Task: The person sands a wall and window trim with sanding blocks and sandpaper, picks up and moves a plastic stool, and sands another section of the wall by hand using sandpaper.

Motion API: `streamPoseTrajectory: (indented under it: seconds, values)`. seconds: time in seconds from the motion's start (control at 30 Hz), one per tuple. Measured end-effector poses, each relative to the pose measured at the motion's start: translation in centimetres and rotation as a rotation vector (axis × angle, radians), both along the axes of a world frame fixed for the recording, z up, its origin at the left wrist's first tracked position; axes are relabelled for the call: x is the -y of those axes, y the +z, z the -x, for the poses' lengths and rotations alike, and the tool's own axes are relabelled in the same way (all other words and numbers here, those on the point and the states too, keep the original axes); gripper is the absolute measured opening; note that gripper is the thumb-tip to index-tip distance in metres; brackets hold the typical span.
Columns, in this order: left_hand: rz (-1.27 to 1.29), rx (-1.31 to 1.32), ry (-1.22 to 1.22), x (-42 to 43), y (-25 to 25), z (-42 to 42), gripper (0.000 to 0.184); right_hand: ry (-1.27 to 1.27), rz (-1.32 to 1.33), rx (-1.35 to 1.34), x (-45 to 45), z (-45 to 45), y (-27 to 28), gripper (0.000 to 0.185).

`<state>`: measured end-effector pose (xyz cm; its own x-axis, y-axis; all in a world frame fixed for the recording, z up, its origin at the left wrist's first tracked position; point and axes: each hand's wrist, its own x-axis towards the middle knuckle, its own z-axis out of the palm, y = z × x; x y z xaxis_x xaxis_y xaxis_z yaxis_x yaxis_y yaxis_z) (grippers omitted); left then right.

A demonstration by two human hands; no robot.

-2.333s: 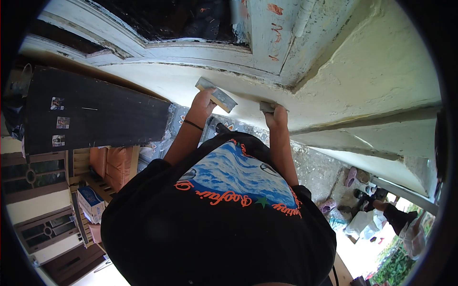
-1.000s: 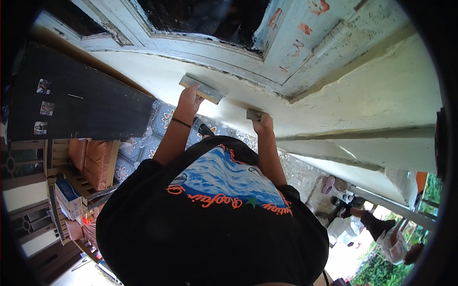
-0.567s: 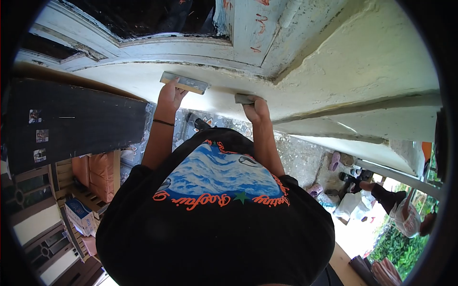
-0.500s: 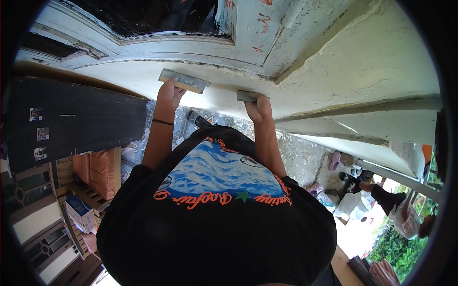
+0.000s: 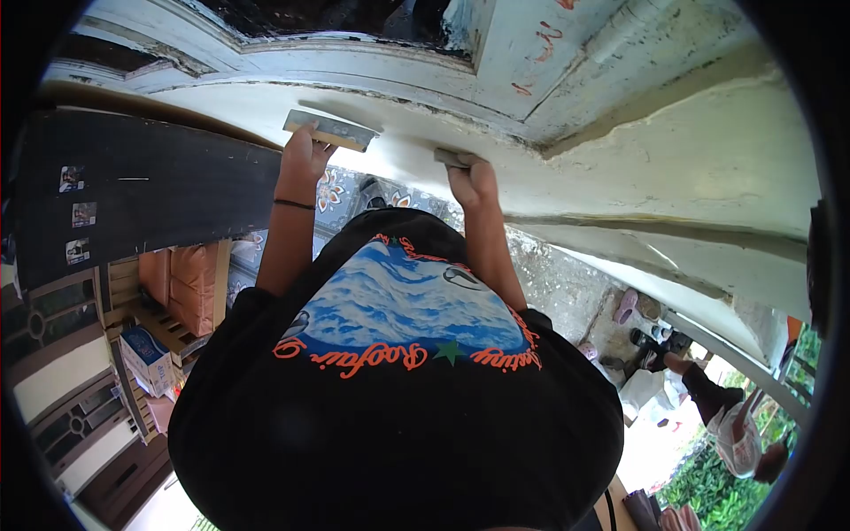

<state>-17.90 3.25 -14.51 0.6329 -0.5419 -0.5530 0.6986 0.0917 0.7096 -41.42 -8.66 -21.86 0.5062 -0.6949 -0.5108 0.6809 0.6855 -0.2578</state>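
My left hand (image 5: 304,161) is closed on a wide rectangular plastering trowel (image 5: 343,133), whose grey blade has a tan lower edge. A dark shadow lies on the pale wall (image 5: 407,119) just beyond this blade. My right hand (image 5: 474,183) grips a smaller flat putty knife (image 5: 452,158), held close to the same wall and tilted; its handle is hidden in my fingers. Whether either blade touches the wall I cannot tell. Both tools are below the worn window frame (image 5: 372,75), with a gap between them.
A dark board (image 5: 150,190) with small pictures stands at left, near an orange cushion (image 5: 195,283) and a box (image 5: 146,361). Patterned tiles (image 5: 332,193) lie below. At right are shoes (image 5: 626,305), bags (image 5: 642,389) and another person's arm (image 5: 708,389).
Both hands have shifted left along the wall relative to the window frame, tools still held. The smaller blade shows more narrowly now. The view has also shifted.
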Motion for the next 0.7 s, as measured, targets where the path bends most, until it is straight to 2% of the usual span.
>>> streamPoseTrajectory:
  seconds: [0.03,0.07,0.17,0.2,0.27,0.33,0.37,0.47,0.57,0.6,0.7]
  values:
    - [-0.008,0.000,0.014,-0.4,-0.1,-0.4,0.028,0.016,-0.033,0.123,-0.3,0.5,2.1,0.031]
    - [-0.013,-0.001,0.022,-0.6,-0.3,-0.6,0.027,0.000,-0.010,0.108,-0.5,0.4,2.9,0.031]
    - [-0.008,0.000,0.059,-0.6,-0.1,-1.2,0.028,-0.001,0.039,-0.024,-1.2,-1.7,-0.7,0.031]
    - [-0.020,-0.014,0.061,-0.6,-0.3,-1.6,0.028,0.015,-0.036,-0.042,-1.3,-2.4,-0.9,0.031]
    - [-0.025,-0.011,0.030,-0.8,-0.8,-2.1,0.028,0.018,-0.002,-0.007,-1.4,-1.6,-1.0,0.030]
    - [-0.022,0.011,-0.005,-0.5,-0.5,-3.0,0.029,-0.003,0.127,0.083,-1.9,-1.2,4.5,0.030]
    - [-0.017,0.009,-0.008,-0.2,-0.2,-3.4,0.029,-0.006,0.132,0.081,-1.7,-1.7,4.4,0.030]
    - [-0.019,-0.036,0.052,0.3,-0.2,-4.2,0.029,-0.008,0.056,0.023,-1.9,-3.2,1.2,0.033]
    - [-0.043,-0.075,0.005,0.5,-1.9,-5.5,0.029,-0.009,-0.003,0.000,-1.9,-4.0,-2.9,0.033]
    - [-0.018,-0.050,0.023,0.8,-0.9,-4.8,0.029,-0.034,0.019,-0.044,-2.2,-3.8,1.2,0.033]
    - [-0.028,-0.065,-0.028,0.4,-1.0,-5.2,0.029,0.041,0.100,-0.019,-2.4,-3.1,3.7,0.033]
